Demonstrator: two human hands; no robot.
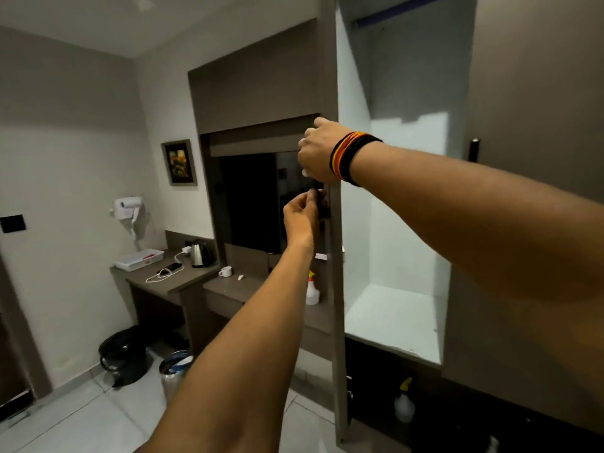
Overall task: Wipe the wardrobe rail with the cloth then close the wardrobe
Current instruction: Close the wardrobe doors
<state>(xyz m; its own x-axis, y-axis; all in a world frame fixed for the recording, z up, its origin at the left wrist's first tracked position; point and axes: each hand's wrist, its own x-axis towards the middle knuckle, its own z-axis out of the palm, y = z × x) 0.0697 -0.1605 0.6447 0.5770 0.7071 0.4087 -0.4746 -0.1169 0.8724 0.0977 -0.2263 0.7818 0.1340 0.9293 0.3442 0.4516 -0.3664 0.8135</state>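
Observation:
The wardrobe stands open, with a white inside [402, 204]. Its left door [338, 322] is seen edge-on, swung out toward me. The rail [402, 9] is a dark bluish bar high up inside the wardrobe. My right hand [318, 152], with bangles on the wrist, is closed around the front edge of the left door. Just below it, my left hand [300, 217] pinches the dark door handle [318, 199]. The right door [536, 158] with its own dark handle [474, 150] is open at the right. No cloth is in view.
A desk [176, 282] at the left carries a kettle [200, 253], a white tray, a phone on a cable and a cup [225, 271]. A spray bottle [312, 291] stands by the door; another [403, 403] sits in the lower compartment. Two bins [125, 354] are on the floor.

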